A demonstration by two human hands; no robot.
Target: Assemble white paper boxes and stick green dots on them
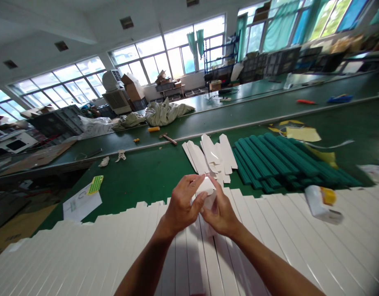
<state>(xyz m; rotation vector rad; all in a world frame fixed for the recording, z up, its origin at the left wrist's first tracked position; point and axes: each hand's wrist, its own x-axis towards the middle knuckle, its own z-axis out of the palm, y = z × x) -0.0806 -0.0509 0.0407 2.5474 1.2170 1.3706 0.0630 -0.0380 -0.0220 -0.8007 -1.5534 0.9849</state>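
Observation:
My left hand (180, 205) and my right hand (220, 211) meet over the table and together pinch a small white folded card piece (205, 190). Both hands hover above a wide row of flat white card blanks (269, 242) laid edge to edge along the near side of the green table (146, 172). Just beyond my fingers lies a loose fan of white die-cut blanks (207, 154). To their right sits a stack of teal-green card blanks (278, 158).
A white bottle with a yellow cap (321, 203) lies on the white blanks at right. Yellow sheets (302, 133) lie past the teal stack. A paper sheet (81, 203) and a yellow-green sticker pad (95, 185) rest at left. Grey-green cloth bags (166, 112), crates and cartons stand beyond.

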